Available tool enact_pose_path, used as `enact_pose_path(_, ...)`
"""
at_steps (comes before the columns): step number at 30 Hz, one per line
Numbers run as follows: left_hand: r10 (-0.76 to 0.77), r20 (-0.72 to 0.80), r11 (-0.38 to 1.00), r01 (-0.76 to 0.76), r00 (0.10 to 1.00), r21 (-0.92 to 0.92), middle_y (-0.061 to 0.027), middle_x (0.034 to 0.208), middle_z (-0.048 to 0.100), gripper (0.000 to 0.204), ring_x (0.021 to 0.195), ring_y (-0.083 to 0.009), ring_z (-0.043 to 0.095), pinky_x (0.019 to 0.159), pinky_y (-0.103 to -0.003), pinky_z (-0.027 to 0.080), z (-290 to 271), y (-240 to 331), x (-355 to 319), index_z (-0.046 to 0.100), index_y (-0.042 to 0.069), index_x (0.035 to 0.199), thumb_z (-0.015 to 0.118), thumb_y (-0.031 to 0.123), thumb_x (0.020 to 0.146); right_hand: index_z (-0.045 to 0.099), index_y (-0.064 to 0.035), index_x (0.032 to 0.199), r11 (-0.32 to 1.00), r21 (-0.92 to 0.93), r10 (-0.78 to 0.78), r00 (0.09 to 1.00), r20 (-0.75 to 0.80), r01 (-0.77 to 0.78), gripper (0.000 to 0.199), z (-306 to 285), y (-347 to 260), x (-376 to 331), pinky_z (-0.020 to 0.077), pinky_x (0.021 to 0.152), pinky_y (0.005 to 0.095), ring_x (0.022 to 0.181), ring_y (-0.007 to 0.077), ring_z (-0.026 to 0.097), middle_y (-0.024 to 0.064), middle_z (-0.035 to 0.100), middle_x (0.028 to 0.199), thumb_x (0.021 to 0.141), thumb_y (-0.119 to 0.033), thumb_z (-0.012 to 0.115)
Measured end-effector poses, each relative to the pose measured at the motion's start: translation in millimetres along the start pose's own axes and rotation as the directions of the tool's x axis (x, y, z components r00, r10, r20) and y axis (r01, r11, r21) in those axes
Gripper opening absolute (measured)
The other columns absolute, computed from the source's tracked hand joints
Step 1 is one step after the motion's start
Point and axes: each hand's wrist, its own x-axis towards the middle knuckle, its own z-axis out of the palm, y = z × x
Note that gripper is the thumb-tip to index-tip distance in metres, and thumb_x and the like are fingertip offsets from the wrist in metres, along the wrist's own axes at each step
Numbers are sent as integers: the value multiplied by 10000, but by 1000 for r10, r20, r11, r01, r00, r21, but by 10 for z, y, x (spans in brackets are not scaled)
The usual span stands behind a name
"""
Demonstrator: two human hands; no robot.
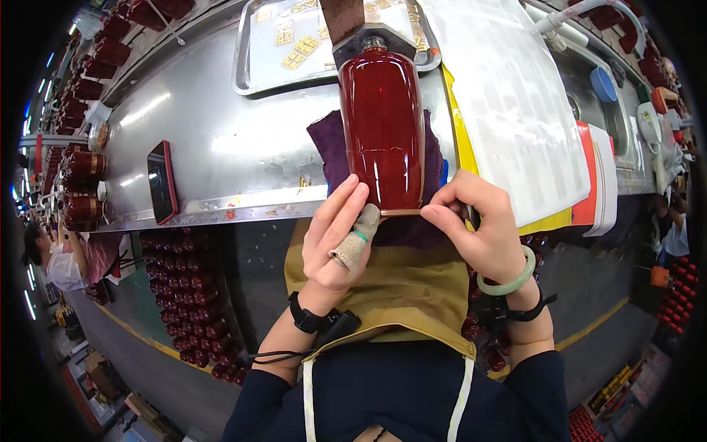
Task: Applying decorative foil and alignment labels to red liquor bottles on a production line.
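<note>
A dark red glass bottle (382,136) lies with its neck pointing away from me, the neck end against a grey metal block (368,40). My left hand (340,239) rests on the base's left corner; its thumb wears a cloth finger cover (357,239) with a green band. At the right corner of the base, my right hand (475,219) is curled, thumb and forefinger pinched together. A thin coppery line (401,213) runs along the base edge between the hands. Whatever the right fingertips pinch is too small to make out. Under the bottle lies a dark purple cloth (329,144).
A metal tray (247,77) with gold decorative pieces (300,53) sits behind the bottle. To the left, a phone (161,182) lies near the steel bench's edge. White sheets (508,110) over yellow cover the right side. Red bottles (188,295) stand in rows below the bench.
</note>
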Motion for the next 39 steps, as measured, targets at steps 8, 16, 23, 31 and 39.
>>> enact_pose_path(8, 143, 62, 988, -147, 988, 56, -203, 1184, 760, 124, 1128, -367, 729, 852, -388, 660, -48, -40, 4, 738, -47, 885, 785, -101, 783, 726, 4, 883, 999, -32, 6, 1000, 1, -6, 139, 20, 40, 12, 438, 590, 308, 618, 160, 545, 72, 620, 758, 898, -92, 824)
enact_pose_path(16, 34, -7, 998, -34, 999, 58, -214, 1175, 762, 139, 1084, -382, 746, 873, -398, 664, 8, -8, -28, 702, -71, 851, 799, -139, 778, 716, 4, 873, 999, 26, -47, 999, 4, 46, 142, 5, -96, -9, 429, 581, 302, 615, 151, 538, 66, 616, 770, 891, -82, 828)
enact_pose_path(23, 122, 7, 990, -123, 992, 64, -217, 1166, 764, 156, 1080, -390, 746, 865, -402, 664, 7, -37, -22, 707, -82, 886, 805, -135, 776, 711, 4, 863, 997, -48, -54, 998, -32, 53, 145, 16, 37, -13, 429, 575, 309, 605, 163, 535, 71, 609, 756, 894, -83, 822)
enact_pose_path(31, 135, 52, 989, -137, 990, 49, -207, 1213, 753, 137, 1147, -391, 713, 905, -413, 646, -19, -57, -47, 718, -65, 885, 791, -89, 772, 721, 1, 870, 998, -59, -29, 999, -33, 27, 136, 49, 95, 16, 438, 575, 315, 606, 169, 549, 77, 616, 752, 893, -85, 823)
enact_pose_path(39, 144, 173, 978, -166, 974, 125, -177, 1220, 756, 101, 1163, -390, 697, 929, -413, 643, -27, 102, 112, 740, -36, 854, 809, -46, 780, 723, 3, 877, 998, -53, -43, 998, -40, 41, 133, 77, 135, 23, 442, 581, 319, 607, 174, 549, 79, 624, 759, 891, -83, 824)
